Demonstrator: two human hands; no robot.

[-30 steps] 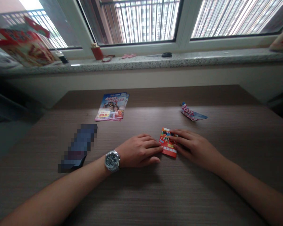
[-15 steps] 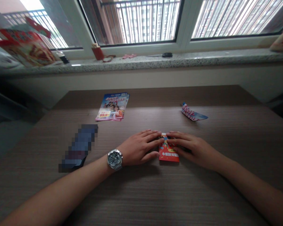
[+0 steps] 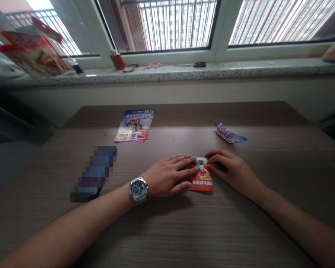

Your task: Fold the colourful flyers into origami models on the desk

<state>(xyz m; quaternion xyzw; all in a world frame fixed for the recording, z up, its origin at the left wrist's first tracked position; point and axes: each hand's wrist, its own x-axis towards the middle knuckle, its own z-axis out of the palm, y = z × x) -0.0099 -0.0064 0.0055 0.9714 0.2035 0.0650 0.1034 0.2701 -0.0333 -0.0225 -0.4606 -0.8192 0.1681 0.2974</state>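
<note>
A small red folded leaflet (image 3: 201, 185) with printed figures and lettering lies on the table in front of me. My left hand (image 3: 171, 175), wearing a metal wristwatch (image 3: 139, 189), rests flat with fingers outstretched over the leaflet's left side. My right hand (image 3: 231, 169) is at the upper right edge of the paper, its fingers bent and the thumb and fingertips brought close together on that edge. How much paper lies between those fingertips is partly hidden.
Several stacked leaflets (image 3: 134, 126) lie farther back on the left. A creased blue-and-red paper piece (image 3: 230, 134) is at the back right. A pixelated phone-like object (image 3: 96, 173) lies left of my forearm. Scissors (image 3: 198, 64) and a red container (image 3: 117, 60) stand along the windowsill (image 3: 167, 73).
My right hand has drawn back from the leaflet's middle to its right edge, with fingers more bent. More of the print shows. My left hand stays flat, shifted slightly right.
</note>
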